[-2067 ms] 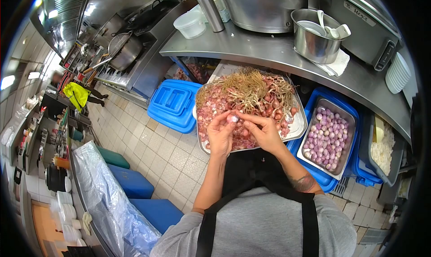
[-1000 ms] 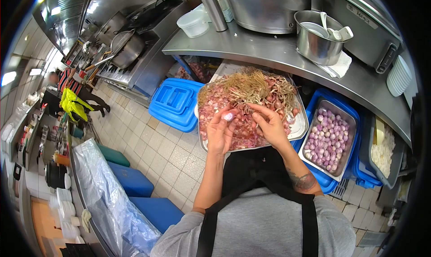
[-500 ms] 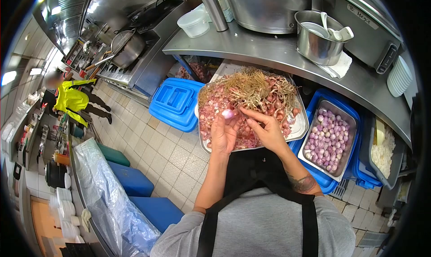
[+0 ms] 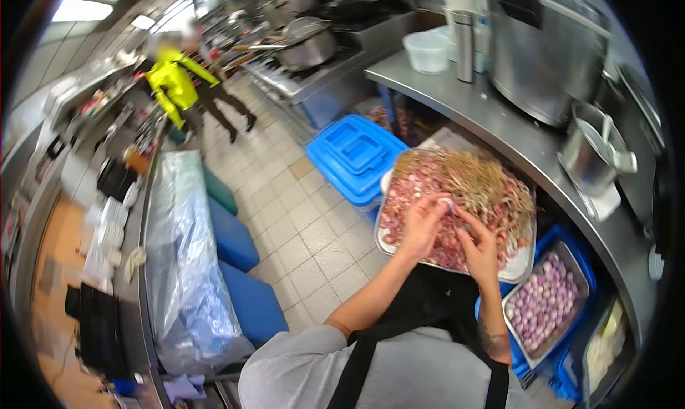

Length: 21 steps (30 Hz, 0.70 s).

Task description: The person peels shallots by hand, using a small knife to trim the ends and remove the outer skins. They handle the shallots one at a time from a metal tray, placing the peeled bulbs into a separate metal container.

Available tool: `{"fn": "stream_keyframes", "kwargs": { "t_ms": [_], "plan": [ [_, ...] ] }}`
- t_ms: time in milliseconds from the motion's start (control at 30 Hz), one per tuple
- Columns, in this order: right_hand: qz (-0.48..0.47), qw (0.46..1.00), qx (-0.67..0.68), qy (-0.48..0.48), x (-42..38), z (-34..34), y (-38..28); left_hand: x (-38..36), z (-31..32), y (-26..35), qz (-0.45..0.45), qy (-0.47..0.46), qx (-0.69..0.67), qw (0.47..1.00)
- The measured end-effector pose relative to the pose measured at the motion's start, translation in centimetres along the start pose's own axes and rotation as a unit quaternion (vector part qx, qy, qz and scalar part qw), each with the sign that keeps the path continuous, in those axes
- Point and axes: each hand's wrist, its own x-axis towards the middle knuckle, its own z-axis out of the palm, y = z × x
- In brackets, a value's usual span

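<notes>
My left hand [image 4: 422, 227] is closed on a small pale purple shallot [image 4: 447, 203], held up between thumb and fingers. My right hand [image 4: 477, 243] is just to its right, its fingertips close to the shallot; whether they pinch anything is too small to tell. Both hands are above a large metal tray [image 4: 384, 243] heaped with reddish skins and shallots, with a pile of dry roots and stalks [image 4: 474, 177] at its far side. Right of the tray, a metal pan [image 4: 529, 353] holds several peeled shallots [image 4: 546, 298].
A blue lid [image 4: 357, 155] lies left of the tray. The steel counter [image 4: 457, 95] behind bears a big pot [image 4: 546, 52] and a smaller pot [image 4: 589, 152]. Blue bins [image 4: 250, 302] stand at left. A person in a yellow jacket [image 4: 173, 88] is at the far left, with another behind.
The view has swung left, so the tray and hands appear further right and lower. The shallot remains in my left hand. The distant person in yellow now overlaps another person.
</notes>
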Motion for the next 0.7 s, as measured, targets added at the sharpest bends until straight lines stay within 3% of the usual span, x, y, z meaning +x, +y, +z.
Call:
{"fn": "stream_keyframes", "kwargs": {
  "t_ms": [200,500,600,700],
  "plan": [
    [0.070,0.997,0.023,0.029,-0.3,0.3,-0.3,-0.3,0.3,0.3,0.013,0.027,0.059,0.998],
    [-0.001,0.997,-0.003,0.083,-0.3,0.3,1.8,-0.8,0.8,-1.0,0.052,0.040,0.076,0.995],
    [0.120,0.979,0.159,0.037,-0.2,-0.6,1.1,-0.6,0.2,-0.4,0.008,0.012,0.062,0.998],
    [0.216,0.917,0.334,-0.038,-0.3,-2.3,1.2,-0.4,-0.1,0.5,-0.021,-0.063,0.061,0.996]
  ]
}}
